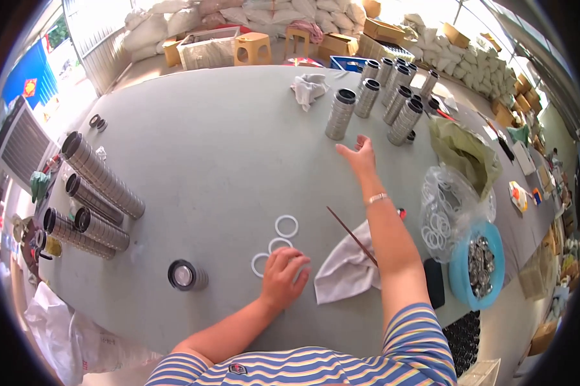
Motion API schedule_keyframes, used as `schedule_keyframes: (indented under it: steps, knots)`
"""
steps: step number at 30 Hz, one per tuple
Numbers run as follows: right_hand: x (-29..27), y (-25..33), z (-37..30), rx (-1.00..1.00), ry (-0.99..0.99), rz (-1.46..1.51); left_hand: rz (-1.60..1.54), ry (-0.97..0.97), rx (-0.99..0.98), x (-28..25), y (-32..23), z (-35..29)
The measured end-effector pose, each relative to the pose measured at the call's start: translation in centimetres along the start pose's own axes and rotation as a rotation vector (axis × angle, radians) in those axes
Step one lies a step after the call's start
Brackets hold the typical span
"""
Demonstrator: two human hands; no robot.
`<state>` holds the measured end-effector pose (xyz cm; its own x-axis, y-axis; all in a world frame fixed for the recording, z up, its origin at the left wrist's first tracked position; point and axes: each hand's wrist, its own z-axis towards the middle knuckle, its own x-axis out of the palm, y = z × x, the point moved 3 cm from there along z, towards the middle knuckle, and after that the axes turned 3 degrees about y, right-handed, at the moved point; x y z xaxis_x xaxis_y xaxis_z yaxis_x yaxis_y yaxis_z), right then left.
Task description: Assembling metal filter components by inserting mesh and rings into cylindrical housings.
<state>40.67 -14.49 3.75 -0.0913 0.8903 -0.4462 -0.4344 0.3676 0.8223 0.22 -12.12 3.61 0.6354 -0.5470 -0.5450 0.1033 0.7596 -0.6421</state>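
My right hand (360,154) is stretched far out over the table, thumb and fingers apart, holding nothing. Just beyond its fingertips stands a stack of silver metal cups with a black rim on top (340,114). My left hand (283,276) is low over the table near my body, fingers loosely bent and thumb apart, with nothing visible in it. Around it lie white plastic rings: one farther off (286,226), one beside its fingers (279,243) and one partly covered at its left (259,264). A pale cloth (348,273) with a thin brown stick (352,235) lies between my arms.
Several more metal stacks (405,122) stand at the far right, and tall ones (103,174) at the left. A short metal piece (185,276) sits left of my left hand. At right are a bag of white rings (441,219) and a blue basin of metal parts (458,283).
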Motion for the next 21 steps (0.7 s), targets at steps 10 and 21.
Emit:
schedule_keyframes:
  steps: [10, 21]
  knots:
    - [12.4, -5.2, 9.8, -0.028, -0.067, -0.212, -0.140, 0.004, -0.102, -0.7, 1.4, -0.1]
    - [5.5, -1.6, 1.8, -0.121, 0.235, 0.057, -0.135, -0.065, -0.077, 0.0, 0.8, -0.8]
